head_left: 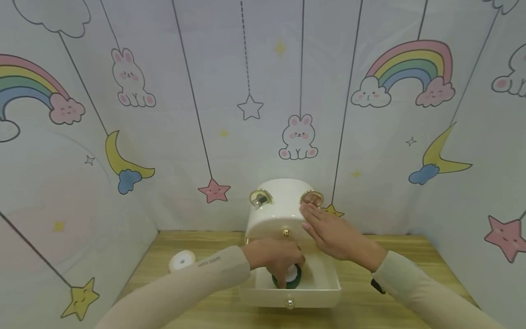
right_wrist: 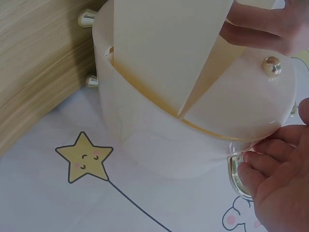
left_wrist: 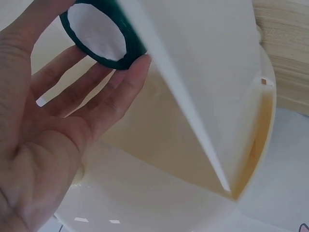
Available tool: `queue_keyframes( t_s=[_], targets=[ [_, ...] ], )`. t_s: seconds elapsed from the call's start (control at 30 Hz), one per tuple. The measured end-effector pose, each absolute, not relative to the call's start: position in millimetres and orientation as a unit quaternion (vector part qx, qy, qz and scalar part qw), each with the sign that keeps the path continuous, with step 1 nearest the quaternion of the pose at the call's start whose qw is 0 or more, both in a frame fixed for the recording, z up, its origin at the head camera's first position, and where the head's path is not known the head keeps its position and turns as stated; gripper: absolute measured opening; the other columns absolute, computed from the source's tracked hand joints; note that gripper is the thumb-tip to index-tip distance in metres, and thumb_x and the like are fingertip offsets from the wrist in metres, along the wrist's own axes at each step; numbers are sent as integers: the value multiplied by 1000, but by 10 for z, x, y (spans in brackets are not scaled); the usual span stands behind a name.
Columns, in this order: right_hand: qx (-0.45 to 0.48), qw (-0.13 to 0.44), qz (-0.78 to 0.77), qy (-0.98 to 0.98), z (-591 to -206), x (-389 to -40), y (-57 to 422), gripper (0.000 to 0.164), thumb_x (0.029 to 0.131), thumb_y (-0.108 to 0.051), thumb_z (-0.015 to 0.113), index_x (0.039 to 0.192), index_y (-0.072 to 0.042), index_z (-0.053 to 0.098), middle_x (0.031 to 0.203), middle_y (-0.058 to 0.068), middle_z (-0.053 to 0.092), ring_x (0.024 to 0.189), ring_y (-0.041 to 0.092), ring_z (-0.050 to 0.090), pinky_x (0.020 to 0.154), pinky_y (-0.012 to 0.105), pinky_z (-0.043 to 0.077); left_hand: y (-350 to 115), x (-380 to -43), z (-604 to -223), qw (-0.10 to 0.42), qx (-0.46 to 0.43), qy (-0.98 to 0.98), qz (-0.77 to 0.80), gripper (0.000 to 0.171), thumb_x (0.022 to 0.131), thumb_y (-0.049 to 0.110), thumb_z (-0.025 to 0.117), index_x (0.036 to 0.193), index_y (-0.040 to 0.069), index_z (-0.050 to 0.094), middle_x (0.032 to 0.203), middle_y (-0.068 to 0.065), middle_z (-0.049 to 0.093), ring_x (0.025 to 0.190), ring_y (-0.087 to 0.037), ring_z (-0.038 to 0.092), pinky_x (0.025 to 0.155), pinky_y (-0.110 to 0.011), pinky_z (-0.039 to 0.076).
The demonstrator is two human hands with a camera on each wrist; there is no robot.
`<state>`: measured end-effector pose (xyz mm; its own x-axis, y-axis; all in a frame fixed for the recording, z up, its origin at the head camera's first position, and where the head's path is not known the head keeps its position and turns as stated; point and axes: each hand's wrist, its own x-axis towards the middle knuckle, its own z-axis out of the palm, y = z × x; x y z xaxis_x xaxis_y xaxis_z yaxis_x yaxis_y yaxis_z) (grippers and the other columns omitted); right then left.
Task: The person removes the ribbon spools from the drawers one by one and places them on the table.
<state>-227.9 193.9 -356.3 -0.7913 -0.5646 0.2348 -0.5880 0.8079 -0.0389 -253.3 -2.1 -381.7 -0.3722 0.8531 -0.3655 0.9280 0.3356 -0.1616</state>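
Head view: a cream, round-topped plastic storage box with gold ring handles (head_left: pixel 283 210) stands at the back edge of the light wooden bench (head_left: pixel 370 292), near its middle, with its lower cream drawer with a small gold knob (head_left: pixel 324 285) pulled out toward the front edge. The left hand (head_left: pixel 277 260) reaches down into that drawer, fingers curled round a dark green roll of tape with a white centre (head_left: pixel 292 276), which sits inside the drawer toward its left side. The right hand (head_left: pixel 333 230) lies flat against the box's upper front, fingers straight and together, tips just beside the right gold ring handle (head_left: pixel 311 197). A white roll of tape (head_left: pixel 181 261) lies on the bench toward the left edge, well apart from the box. Left wrist view: the left hand (left_wrist: pixel 53 140) pinches the green roll (left_wrist: pixel 99 34) between fingertips and thumb, close against the cream drawer wall (left_wrist: pixel 193 63). Right wrist view: the right hand (right_wrist: pixel 277 188) rests its straight fingers on the curved cream box (right_wrist: pixel 159 145), touching the gold ring (right_wrist: pixel 236 171); the left hand's fingers (right_wrist: pixel 260 31) show at the upper right, above a gold knob (right_wrist: pixel 271 65).
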Motion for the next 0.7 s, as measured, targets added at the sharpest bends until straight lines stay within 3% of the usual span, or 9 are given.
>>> queue_keyframes(
  t_s=[0.23, 0.7],
  targets=[
    [312, 125, 60, -940, -3595, -2290, 1936, 56, 113, -31, 41, 158, 2, 40, 164, 22, 42, 153, 38, 43, 121, 56, 41, -90, -2509, -3748, 103, 557, 808, -164, 56, 77, 43, 92, 125, 20, 74, 116, 11, 74, 102, -2, 64, 86, -14, 50],
    [315, 131, 60, -938, -3618, -2290, 1943, 56, 113, -31, 41, 158, 2, 40, 165, 22, 42, 153, 39, 43, 121, 56, 41, -352, -2462, -3486, 72, 534, 835, -110, 51, 73, 45, 94, 116, 21, 79, 106, 13, 77, 92, -1, 65, 82, -15, 51]
  ],
)
